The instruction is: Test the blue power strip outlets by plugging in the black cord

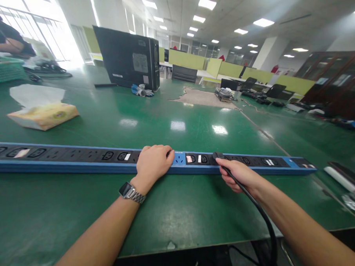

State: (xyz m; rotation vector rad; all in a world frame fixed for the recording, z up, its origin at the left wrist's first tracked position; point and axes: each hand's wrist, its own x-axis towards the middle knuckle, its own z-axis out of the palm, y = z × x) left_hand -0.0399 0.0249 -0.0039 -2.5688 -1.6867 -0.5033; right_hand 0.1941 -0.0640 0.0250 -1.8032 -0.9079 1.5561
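Note:
A long blue and black power strip lies across the green table, with rows of sockets facing up and several small labels stuck on it. My left hand, with a watch on its wrist, lies over the strip's middle, fingers curled around it just left of a blue socket section. Farther right, my right hand grips a black plug by its body. The plug is at a socket on the strip; how deep it sits cannot be seen. Its thick black power cord runs under my right wrist and over the table's front edge.
A tissue pack stands at the left, behind the strip. Farther back are a black computer case, blue-grey gloves and a green basket. A person is at the far left. A white and black object lies right.

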